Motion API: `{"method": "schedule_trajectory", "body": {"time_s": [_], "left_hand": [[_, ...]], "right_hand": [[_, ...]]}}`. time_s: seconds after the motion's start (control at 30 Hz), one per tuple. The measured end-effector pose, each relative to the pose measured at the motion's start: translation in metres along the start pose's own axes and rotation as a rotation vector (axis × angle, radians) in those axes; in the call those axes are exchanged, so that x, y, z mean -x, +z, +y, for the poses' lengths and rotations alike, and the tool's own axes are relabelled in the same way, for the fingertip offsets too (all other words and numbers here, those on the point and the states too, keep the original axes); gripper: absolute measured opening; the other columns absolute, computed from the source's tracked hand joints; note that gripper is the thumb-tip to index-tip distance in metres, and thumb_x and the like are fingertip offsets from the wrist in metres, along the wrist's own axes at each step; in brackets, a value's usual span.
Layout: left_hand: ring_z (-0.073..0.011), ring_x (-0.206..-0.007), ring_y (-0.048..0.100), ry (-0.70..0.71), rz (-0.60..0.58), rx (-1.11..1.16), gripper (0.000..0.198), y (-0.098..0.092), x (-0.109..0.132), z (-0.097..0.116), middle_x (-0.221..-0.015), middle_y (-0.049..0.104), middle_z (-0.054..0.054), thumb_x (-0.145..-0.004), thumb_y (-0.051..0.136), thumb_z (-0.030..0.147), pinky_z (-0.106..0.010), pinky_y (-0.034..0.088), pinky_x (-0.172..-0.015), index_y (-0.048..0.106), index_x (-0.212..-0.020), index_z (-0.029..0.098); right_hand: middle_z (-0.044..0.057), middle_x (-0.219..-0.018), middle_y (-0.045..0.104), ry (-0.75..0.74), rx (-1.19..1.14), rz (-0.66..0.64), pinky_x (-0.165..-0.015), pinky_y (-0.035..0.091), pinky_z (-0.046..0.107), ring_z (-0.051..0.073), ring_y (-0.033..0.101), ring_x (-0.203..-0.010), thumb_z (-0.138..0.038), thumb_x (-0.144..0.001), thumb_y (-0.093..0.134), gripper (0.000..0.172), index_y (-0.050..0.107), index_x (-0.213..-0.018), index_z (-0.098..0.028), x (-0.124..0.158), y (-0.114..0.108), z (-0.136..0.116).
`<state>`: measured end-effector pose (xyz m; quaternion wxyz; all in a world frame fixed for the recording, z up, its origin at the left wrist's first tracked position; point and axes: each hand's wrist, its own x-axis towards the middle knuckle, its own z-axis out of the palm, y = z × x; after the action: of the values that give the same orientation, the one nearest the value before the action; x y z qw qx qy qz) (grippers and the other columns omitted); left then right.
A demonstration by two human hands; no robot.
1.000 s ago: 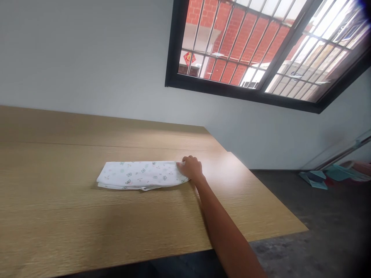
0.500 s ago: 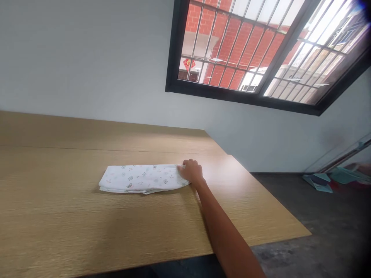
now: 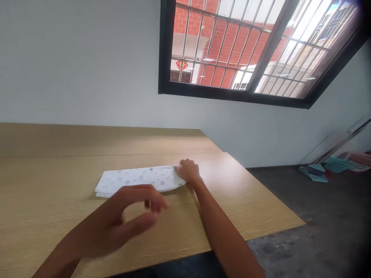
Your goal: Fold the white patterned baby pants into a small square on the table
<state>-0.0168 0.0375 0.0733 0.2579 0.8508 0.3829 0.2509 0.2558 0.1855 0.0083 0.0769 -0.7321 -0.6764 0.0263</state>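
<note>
A white cloth [image 3: 139, 178] with small printed figures lies folded into a long strip on the wooden table [image 3: 58, 177]. At its right end, my right hand [image 3: 189, 170] grips the edge, the thumb on top of the fabric and the other fingers curled at the far side. My left hand [image 3: 124, 216], slightly blurred, hovers in front of the cloth's near edge and hides part of it. Its thumb and fingers are apart and curved, with nothing between them.
Behind the table stands a pale wall [image 3: 87, 69] with a barred, dark-framed window [image 3: 232, 94]. The table's right edge drops to a grey floor [image 3: 278, 200]. Blue-green dustpans [image 3: 314, 172] and poles lean at the far right.
My left hand has come into view from the lower left. My right hand stays on the cloth's right end. The camera view has shifted slightly.
</note>
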Motion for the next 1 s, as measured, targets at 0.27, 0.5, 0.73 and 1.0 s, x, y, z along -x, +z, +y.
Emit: {"method": "schedule_trajectory", "body": {"time_s": [0.27, 0.5, 0.73, 1.0], "left_hand": [[-0.0281, -0.154, 0.007, -0.149, -0.22, -0.324, 0.067, 0.061, -0.066, -0.103, -0.165, 0.014, -0.008, -0.104, 0.026, 0.055, -0.05, 0.016, -0.126, 0.028, -0.159, 0.016], [-0.0292, -0.154, 0.007, -0.156, -0.141, -0.399, 0.067, 0.079, -0.061, -0.107, -0.165, 0.013, -0.006, -0.104, 0.023, 0.059, -0.055, 0.009, -0.125, 0.03, -0.159, 0.021], [-0.0296, -0.154, 0.01, -0.152, -0.129, -0.388, 0.063, 0.081, -0.064, -0.103, -0.165, 0.015, -0.006, -0.104, 0.029, 0.052, -0.056, 0.01, -0.125, 0.032, -0.158, 0.02], [-0.0256, -0.152, 0.021, -0.053, -0.177, -0.182, 0.054, 0.068, -0.065, -0.089, -0.16, 0.034, -0.008, -0.102, 0.037, 0.047, -0.047, 0.017, -0.126, 0.05, -0.146, 0.019]], "right_hand": [[0.01, -0.116, 0.067, 0.058, -0.06, -0.111, -0.083, 0.044, 0.036, 0.025, 0.062, -0.105, -0.058, -0.088, 0.06, 0.047, 0.063, -0.11, -0.017, -0.009, -0.008, 0.025], [0.011, -0.113, 0.066, 0.022, -0.215, -0.259, -0.068, 0.042, 0.027, 0.022, 0.062, -0.098, -0.05, -0.076, 0.077, 0.045, 0.059, -0.098, -0.015, -0.019, -0.009, 0.05], [-0.002, -0.083, 0.059, -0.098, -0.597, -0.369, -0.059, 0.038, 0.023, 0.013, 0.055, -0.069, -0.032, -0.076, 0.075, 0.043, 0.046, -0.106, -0.021, -0.015, -0.017, 0.065], [0.001, -0.085, 0.061, 0.067, -1.075, -0.37, -0.056, 0.043, 0.023, 0.014, 0.06, -0.069, -0.021, -0.075, 0.067, 0.032, 0.049, -0.102, -0.02, -0.009, -0.037, 0.072]]}}
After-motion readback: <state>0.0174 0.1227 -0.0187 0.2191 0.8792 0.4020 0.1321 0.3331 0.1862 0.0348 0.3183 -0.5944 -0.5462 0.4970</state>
